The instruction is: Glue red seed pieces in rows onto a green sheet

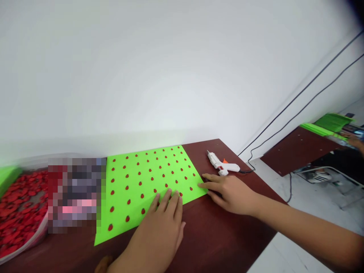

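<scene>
"So, what's the left hand (157, 231) doing?"

"Lying open and flat, fingers slightly spread, on the near edge of a lime-green sheet (153, 178). It has hold of nothing."

"And the right hand (231, 193)?"

"Open as well, coming in from the right, its fingertips (202, 185) resting on the sheet's right corner. It isn't gripping anything either."

"What's on the sheet?"

"Rows of red dots (143, 211), running from under the left hand's fingers to the far edge. The sheet lies flat on a dark red tabletop (218, 242)."

"Anything near the right hand?"

"Just beyond its fingertips, not touching them, a white glue gun (220, 163) with an orange part lies on the tabletop. Its black cord (247, 171) trails off the table edge."

"What about past the left hand?"

"Beyond the sheet, a pixelated patch (75, 193) hides whatever stands there. Farther left is a clear bag (21, 216) of red pieces, with a green stack (7, 178) at the edge of view."

"And farther off?"

"Well to the right of the right hand, past the floor, a second dark red table (298, 149) holds green sheets (332, 122), with a co-worker's hand (351, 140) beside them. A white wall (182, 76) rises behind everything."
</scene>
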A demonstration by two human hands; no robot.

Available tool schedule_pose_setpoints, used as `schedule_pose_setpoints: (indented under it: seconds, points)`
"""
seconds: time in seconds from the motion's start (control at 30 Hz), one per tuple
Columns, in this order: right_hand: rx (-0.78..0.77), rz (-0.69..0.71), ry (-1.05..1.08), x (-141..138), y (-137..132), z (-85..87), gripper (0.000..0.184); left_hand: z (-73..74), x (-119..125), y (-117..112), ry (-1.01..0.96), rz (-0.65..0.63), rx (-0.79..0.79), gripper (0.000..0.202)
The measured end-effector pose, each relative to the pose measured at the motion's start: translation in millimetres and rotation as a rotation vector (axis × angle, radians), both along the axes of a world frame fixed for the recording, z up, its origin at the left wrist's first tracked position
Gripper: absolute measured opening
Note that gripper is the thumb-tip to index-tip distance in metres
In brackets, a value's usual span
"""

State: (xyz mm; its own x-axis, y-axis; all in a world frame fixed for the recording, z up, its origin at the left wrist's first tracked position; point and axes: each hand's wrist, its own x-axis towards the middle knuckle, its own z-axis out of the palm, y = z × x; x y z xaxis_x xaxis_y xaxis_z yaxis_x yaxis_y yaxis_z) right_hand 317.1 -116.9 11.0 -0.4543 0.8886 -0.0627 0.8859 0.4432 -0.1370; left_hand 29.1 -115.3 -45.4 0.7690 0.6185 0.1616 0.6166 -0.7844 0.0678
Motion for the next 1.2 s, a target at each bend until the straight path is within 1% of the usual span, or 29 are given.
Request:
schedule_pose_setpoints:
  seconds: [0.1,0.2,0.37,0.47,0.6,0.7,0.77,0.83,0.9,1.0,1.07,1.1,1.13,1.17,1.2]
  points:
    - [-0.023,-0.012,0.041,0,0,-0.1,0.042,0.0,-1,0,-0.007,-0.003,0.003,0.049]
    - [-0.042,-0.013,0.074,1,0,1.5,0.043,0.3,0,0,-0.009,-0.013,0.013,0.049]
    - [-0.05,0.034,0.057,4,-1,2.5,0.039,0.9,1,0,-0.01,-0.011,0.013,0.049]
    - [-0.045,0.021,0.063,6,-1,0.2,0.043,1.2,1,0,-0.007,-0.014,0.006,0.049]
    - [0.004,0.019,0.038,4,-3,-4.0,0.046,1.9,1,-1,-0.014,0.002,0.002,0.048]
    - [-0.032,0.007,0.055,1,-1,0.6,0.045,4.3,1,-1,0.002,0.006,-0.009,0.048]
    - [-0.118,-0.002,0.117,0,4,10.1,0.041,6.3,2,0,0.029,-0.001,-0.024,0.049]
    - [-0.189,-0.027,0.213,1,12,24.9,0.037,7.6,3,0,0.055,0.001,-0.039,0.051]
    - [-0.176,-0.103,0.326,3,20,44.9,0.034,7.5,3,1,0.07,0.011,-0.054,0.052]
    - [-0.028,-0.27,0.585,12,29,83.4,0.033,5.4,2,1,0.066,0.018,-0.058,0.052]
    - [0.101,-0.321,0.807,23,30,109.3,0.03,4.0,1,1,0.058,0.018,-0.048,0.052]
    - [0.199,-0.328,0.926,30,29,119.6,0.028,3.6,1,2,0.056,0.018,-0.043,0.051]
    - [0.283,-0.332,0.991,39,28,126.7,0.028,3.4,1,2,0.059,0.016,-0.04,0.051]
    - [0.345,-0.342,0.993,47,26,129.7,0.031,3.4,1,2,0.066,0.013,-0.04,0.052]
    - [0.379,-0.364,0.937,56,25,128.0,0.038,3.7,1,2,0.075,0.01,-0.043,0.052]
